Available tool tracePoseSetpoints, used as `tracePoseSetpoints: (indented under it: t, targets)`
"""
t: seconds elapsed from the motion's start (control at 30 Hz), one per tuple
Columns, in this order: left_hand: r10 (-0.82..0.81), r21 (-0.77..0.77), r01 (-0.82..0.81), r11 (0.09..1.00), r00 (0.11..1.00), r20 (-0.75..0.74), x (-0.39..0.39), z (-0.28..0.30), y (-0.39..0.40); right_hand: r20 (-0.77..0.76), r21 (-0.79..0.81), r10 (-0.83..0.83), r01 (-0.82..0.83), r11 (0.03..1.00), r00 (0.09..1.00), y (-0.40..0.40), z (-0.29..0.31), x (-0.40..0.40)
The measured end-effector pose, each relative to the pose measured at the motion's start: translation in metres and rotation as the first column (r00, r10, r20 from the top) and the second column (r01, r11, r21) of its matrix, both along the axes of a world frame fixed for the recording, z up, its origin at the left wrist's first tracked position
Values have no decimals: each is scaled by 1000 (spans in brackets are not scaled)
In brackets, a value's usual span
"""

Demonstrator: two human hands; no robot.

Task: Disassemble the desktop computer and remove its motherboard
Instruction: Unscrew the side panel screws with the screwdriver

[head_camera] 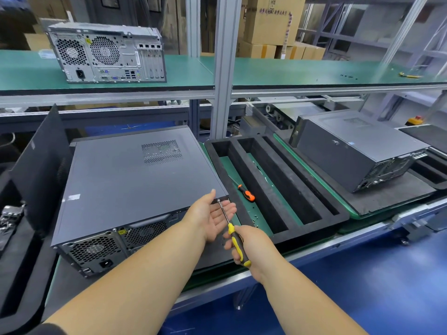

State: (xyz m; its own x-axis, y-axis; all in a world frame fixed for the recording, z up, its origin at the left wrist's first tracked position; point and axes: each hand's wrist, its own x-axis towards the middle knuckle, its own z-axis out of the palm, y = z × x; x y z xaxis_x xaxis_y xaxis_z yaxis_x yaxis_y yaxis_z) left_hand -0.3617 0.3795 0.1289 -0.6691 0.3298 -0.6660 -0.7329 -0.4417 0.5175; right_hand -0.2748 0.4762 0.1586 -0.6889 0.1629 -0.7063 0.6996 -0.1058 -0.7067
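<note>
Right hand (pixel 244 245) grip clamped on the yellow screwdriver (pixel 233 234), tip at the rear upper corner of the desktop computer (pixel 135 180) lying on the counter (pixel 217 272). Left hand (pixel 212 217) beside the shaft, fingers apart, cupped under the tip.

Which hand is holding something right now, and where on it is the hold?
The right hand grips the yellow screwdriver by its handle. The left hand is open beside the shaft and holds nothing.
</note>
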Motion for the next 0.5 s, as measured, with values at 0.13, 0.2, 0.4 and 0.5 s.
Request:
tracePoseSetpoints:
  t: [0.13, 0.2, 0.4, 0.5]
  targets:
    - [3, -51, -5, 999, 1000, -24, -1, -5, 5, -15, 124, 79, -76, 989, 997, 3, -7, -3]
    - [17, -58, -19, 998, 999, -35, -2, -7, 7, -93, 190, 108, -88, 978, 990, 9, -18, -2]
    - [80, -75, -88, 993, 992, -101, 3, -12, 12, -266, 146, 59, -20, 989, 962, 21, -36, 5]
    - [112, -97, -126, 987, 984, -139, 5, -16, 14, -266, 126, 57, -24, 992, 962, 28, -39, 3]
